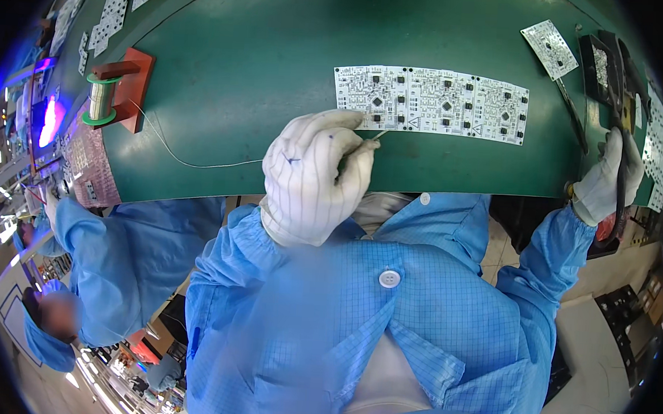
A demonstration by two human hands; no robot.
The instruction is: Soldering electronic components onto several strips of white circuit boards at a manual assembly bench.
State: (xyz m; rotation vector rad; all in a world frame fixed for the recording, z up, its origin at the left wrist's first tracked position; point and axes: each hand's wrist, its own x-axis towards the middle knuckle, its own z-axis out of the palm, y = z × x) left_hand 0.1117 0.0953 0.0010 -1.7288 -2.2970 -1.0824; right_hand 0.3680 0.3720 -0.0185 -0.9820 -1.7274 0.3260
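A panel of three joined white circuit boards (465,109) with small black components lies on the green bench. My left hand (315,169), in a white striped glove, is at the panel's lower left corner. Its thumb and fingers pinch solder wire (214,166), whose tip pokes out beside the board's lower edge. The wire runs back to a green-rimmed spool (101,101) on a reddish-brown stand (136,92). Far to the right, my gloved right hand (607,176) is closed around a long dark handle-like thing (623,158); its kind is unclear.
A separate white board (550,50) lies at upper right, with a thin dark rod (571,114) below it. Beside them stands a black box (598,67) with greyish filling. More boards (113,16) lie at upper left, near pink bubble wrap (91,166). A blue-clad co-worker (130,260) is at left.
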